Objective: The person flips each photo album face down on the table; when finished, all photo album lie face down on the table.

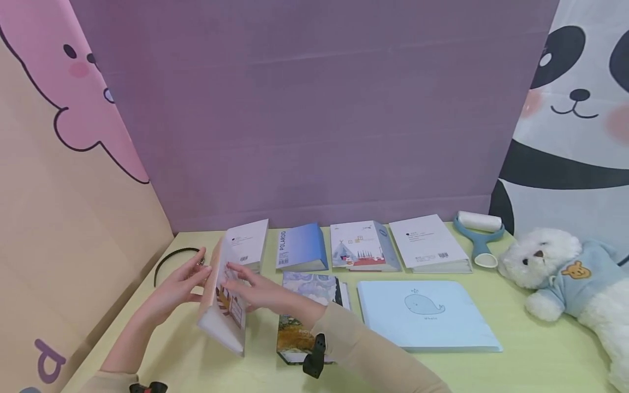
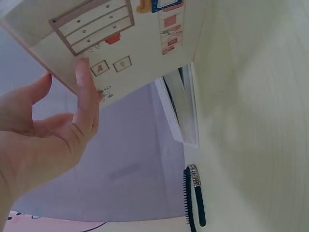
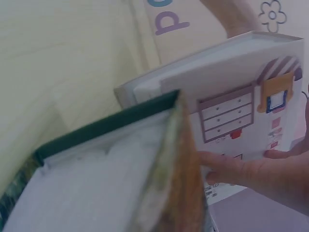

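A photo album (image 1: 232, 305) with a printed house-furniture cover stands upright on edge, tilted, between both hands at the left of the table. My left hand (image 1: 179, 284) holds its left side; in the left wrist view that hand (image 2: 63, 121) has the thumb at the cover's edge and a finger on the printed face. The fingers of my right hand (image 1: 260, 292) rest spread on the right cover, and the right wrist view shows fingertips (image 3: 210, 159) against the picture. Beside the right forearm lie dark-edged albums (image 1: 290, 338), partly hidden by it.
Along the back lie a white album (image 1: 248, 243), a blue one (image 1: 300, 245), a tent-print one (image 1: 358, 243) and another white one (image 1: 427, 240). A blue whale album (image 1: 427, 316) lies in front. A black headband (image 1: 164, 259), lint roller (image 1: 479, 234) and plush bear (image 1: 565, 278) flank them.
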`<action>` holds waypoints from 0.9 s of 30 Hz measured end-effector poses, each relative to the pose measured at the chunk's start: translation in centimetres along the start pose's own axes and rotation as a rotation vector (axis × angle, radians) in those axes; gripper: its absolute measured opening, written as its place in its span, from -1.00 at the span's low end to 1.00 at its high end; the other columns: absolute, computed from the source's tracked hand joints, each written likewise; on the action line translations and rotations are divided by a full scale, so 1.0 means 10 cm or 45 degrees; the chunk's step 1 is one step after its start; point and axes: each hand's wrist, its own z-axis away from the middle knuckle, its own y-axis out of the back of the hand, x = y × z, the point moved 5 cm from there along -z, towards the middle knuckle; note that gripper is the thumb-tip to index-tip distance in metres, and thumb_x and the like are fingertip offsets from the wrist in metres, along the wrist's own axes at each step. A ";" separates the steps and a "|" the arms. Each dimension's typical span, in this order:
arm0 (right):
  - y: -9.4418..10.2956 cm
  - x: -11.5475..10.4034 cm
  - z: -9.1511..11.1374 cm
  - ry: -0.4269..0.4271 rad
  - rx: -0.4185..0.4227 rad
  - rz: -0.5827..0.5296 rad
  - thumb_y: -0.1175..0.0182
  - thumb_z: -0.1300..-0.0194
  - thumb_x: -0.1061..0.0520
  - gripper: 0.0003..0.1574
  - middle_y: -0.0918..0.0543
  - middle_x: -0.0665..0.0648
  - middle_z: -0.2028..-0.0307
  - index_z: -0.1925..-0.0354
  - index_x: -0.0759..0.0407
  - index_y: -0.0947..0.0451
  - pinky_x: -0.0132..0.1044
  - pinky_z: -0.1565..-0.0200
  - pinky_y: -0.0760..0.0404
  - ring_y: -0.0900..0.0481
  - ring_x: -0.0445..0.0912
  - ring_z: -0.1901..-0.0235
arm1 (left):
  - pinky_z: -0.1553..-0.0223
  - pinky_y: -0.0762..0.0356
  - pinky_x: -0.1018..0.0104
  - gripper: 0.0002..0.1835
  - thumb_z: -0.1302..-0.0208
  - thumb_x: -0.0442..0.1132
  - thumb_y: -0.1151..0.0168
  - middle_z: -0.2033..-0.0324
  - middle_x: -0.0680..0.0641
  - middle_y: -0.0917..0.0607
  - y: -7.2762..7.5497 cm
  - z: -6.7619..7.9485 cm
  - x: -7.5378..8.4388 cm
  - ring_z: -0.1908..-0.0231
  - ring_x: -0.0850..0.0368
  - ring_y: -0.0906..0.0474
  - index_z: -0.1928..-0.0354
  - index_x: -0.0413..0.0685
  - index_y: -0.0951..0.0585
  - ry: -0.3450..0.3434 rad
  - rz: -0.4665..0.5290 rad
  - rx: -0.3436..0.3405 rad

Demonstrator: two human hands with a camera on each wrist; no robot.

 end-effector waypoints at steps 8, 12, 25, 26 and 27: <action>0.10 -0.07 0.06 -0.019 0.092 -0.030 0.08 -0.37 -0.30 -0.19 -0.26 0.10 -0.34 -0.42 0.03 -0.09 0.05 -0.02 -0.56 -0.34 0.01 -0.24 | -0.03 -0.55 0.10 -0.31 -0.42 -0.02 0.03 -0.35 -0.30 -0.18 -0.06 -0.05 -0.04 -0.18 0.03 -0.38 -0.42 -0.24 -0.06 0.017 0.001 -0.011; 0.10 -0.05 0.08 -0.019 0.109 -0.155 0.04 -0.38 -0.23 -0.18 -0.20 0.16 -0.37 -0.42 0.13 -0.05 0.01 0.01 -0.60 -0.30 0.06 -0.28 | -0.01 -0.57 0.14 -0.33 -0.40 -0.03 -0.01 -0.36 -0.28 -0.19 -0.08 -0.06 -0.05 -0.08 0.26 -0.45 -0.41 -0.21 -0.11 0.013 0.020 -0.001; 0.26 -0.07 0.28 -0.056 0.287 -0.224 -0.13 -0.31 -0.13 -0.11 -0.22 0.23 -0.35 -0.44 0.03 0.04 0.07 0.11 -0.63 -0.40 0.15 -0.20 | -0.09 -0.50 0.06 -0.44 -0.40 -0.07 -0.03 -0.34 -0.19 -0.23 -0.30 -0.19 -0.02 -0.07 0.33 -0.47 -0.35 -0.13 -0.24 -0.017 0.130 -0.111; 0.27 -0.07 0.30 -0.058 0.293 -0.224 -0.15 -0.30 -0.11 -0.10 -0.22 0.22 -0.34 -0.44 0.04 0.02 0.07 0.12 -0.63 -0.42 0.14 -0.18 | -0.08 -0.51 0.06 -0.44 -0.40 -0.06 -0.03 -0.33 -0.18 -0.24 -0.31 -0.19 -0.03 -0.09 0.29 -0.47 -0.35 -0.12 -0.25 -0.014 0.130 -0.114; 0.28 -0.06 0.31 -0.059 0.301 -0.223 -0.17 -0.29 -0.09 -0.10 -0.22 0.22 -0.34 -0.43 0.06 0.00 0.05 0.14 -0.64 -0.45 0.13 -0.15 | -0.07 -0.51 0.07 -0.44 -0.39 -0.05 -0.04 -0.32 -0.18 -0.25 -0.32 -0.20 -0.04 -0.11 0.25 -0.45 -0.34 -0.12 -0.25 -0.010 0.128 -0.112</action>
